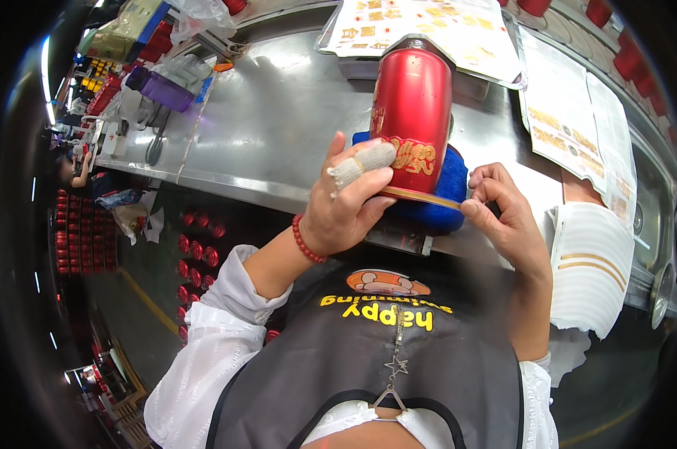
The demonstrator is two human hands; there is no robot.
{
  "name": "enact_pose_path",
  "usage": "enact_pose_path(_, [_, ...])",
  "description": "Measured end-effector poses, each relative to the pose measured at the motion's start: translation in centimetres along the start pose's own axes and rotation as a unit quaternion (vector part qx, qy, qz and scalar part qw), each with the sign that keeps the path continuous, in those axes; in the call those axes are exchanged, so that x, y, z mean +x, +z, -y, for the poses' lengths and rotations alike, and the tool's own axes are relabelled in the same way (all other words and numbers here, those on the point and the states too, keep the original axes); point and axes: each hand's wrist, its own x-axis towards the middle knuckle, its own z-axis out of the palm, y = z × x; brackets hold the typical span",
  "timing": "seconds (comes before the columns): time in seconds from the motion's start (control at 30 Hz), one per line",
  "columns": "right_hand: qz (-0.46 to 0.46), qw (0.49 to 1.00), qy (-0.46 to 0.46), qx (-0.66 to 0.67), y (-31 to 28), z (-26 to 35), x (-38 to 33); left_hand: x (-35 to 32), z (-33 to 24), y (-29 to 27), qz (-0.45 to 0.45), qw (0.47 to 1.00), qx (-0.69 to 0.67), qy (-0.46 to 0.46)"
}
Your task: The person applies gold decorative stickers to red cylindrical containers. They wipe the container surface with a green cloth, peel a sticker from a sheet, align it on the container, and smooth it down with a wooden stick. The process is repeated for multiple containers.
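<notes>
A shiny red metal cylinder (pixel 412 105) with gold lettering lies tilted on a blue cloth pad (pixel 450 196) at the near edge of the steel table. Along its near end runs a narrow gold strip (pixel 424 197), stretched between my two hands. My left hand (pixel 349 187) pinches the strip's left part between thumb and forefinger. One of its fingers, in a pale cloth finger cover (pixel 364 163), rests against the cylinder's side. The strip's right end is in the fingertips of my right hand (pixel 503 213), just off the cylinder.
Sheets of gold decals (pixel 353 26) lie on a tray behind the cylinder, with more sheets (pixel 570 127) at the right. Padded white material (pixel 589 262) hangs at the table's right. A purple bottle (pixel 162 88) stands at the far left. Red cylinders (pixel 196 251) fill the floor below.
</notes>
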Motion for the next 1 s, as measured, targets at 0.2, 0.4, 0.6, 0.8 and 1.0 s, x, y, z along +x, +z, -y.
enact_pose_path(0.2, [-0.032, 0.998, -0.050, -0.016, -0.1, -1.2, -0.2, -0.7, -0.8, -1.4, 0.048, 0.987, 0.111, 0.101])
enact_pose_path(0.4, [-0.008, 1.000, -0.002, 0.004, -0.1, -0.7, -0.2, 1.1, -0.4, -1.0, 0.086, 0.964, 0.156, 0.199])
enact_pose_path(0.6, [-0.014, 1.000, -0.005, 0.013, 0.2, -0.7, 0.0, 2.0, -0.4, 0.3, 0.082, 0.989, 0.111, 0.061])
enact_pose_path(0.8, [-0.011, 1.000, -0.012, -0.004, 0.6, -0.2, 0.6, 0.1, -1.0, -0.2, -0.006, 0.999, 0.035, -0.016])
enact_pose_path(1.0, [-0.027, 0.999, -0.023, 0.007, 0.6, -0.8, 0.1, -0.8, -1.0, -1.6, 0.050, 0.984, 0.134, 0.104])
